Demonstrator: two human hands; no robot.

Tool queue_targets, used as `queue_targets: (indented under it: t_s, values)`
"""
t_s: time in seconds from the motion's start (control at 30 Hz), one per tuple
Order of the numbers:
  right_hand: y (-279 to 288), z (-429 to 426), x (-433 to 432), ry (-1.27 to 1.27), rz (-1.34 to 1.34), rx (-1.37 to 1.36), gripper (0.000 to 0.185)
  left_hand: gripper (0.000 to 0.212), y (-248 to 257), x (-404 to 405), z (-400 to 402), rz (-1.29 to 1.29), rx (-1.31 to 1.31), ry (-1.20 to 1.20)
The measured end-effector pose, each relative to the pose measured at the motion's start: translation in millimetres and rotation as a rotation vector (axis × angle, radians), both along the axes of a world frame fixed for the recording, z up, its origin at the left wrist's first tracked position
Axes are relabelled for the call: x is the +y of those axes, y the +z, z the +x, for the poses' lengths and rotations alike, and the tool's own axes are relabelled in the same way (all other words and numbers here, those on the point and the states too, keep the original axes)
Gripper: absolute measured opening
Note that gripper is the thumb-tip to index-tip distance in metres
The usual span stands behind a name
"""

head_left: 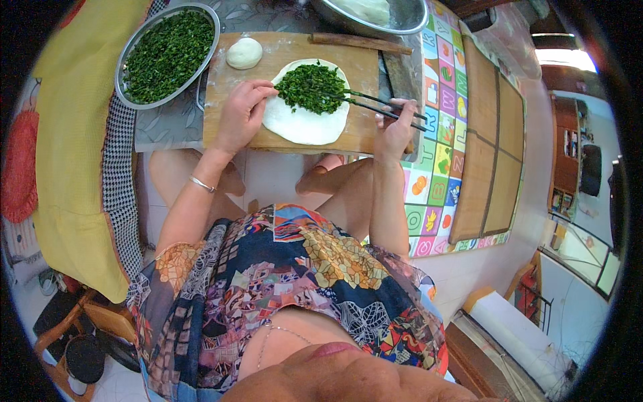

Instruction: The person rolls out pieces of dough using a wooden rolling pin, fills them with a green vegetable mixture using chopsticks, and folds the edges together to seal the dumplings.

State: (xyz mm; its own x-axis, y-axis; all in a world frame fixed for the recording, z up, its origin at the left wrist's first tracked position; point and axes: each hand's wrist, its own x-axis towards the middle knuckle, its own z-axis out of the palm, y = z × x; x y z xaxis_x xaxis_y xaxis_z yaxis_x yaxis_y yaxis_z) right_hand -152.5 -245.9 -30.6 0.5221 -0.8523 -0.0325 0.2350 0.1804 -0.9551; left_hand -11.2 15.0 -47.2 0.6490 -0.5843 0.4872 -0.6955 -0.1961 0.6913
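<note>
A round, flat sheet of dough (306,128) lies on a floured wooden board (221,125). Chopped green leaves (311,88) are heaped over its far half, while the near half is bare. My right hand (396,131) holds a pair of dark chopsticks (369,106), whose tips reach into the right side of the greens. At the sheet's left rim, the fingertips of my left hand (246,113) touch the edge beside the greens; whether they pinch it cannot be told. A ball of dough (244,53) rests on the board beyond my left hand.
An oval metal basin (217,50) of chopped greens stands at the far left. Along the board's far right edge lies a wooden rolling pin (361,43). Behind it is a metal bowl (424,20) with dough (369,11). A yellow-covered seat (70,151) is left; a patterned mat (419,201) is right.
</note>
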Motion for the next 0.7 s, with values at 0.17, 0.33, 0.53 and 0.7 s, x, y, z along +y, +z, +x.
queue_targets:
  t_s: [0.17,0.33,0.53,0.7]
  values:
    - [-14,7,11,0.042,0.132,-0.007,0.036,0.019,-1,-2,-1,-0.053,0.060,0.027]
    - [-15,0,-1,0.057,0.139,-0.046,0.035,0.018,-1,-2,2,0.008,-0.036,-0.005]
    - [-16,-9,-8,0.048,0.196,0.007,0.033,0.017,0,-3,1,-0.001,-0.068,-0.020]
    - [-22,-6,-14,0.072,0.213,-0.062,0.034,0.016,2,-4,1,0.006,-0.083,-0.036]
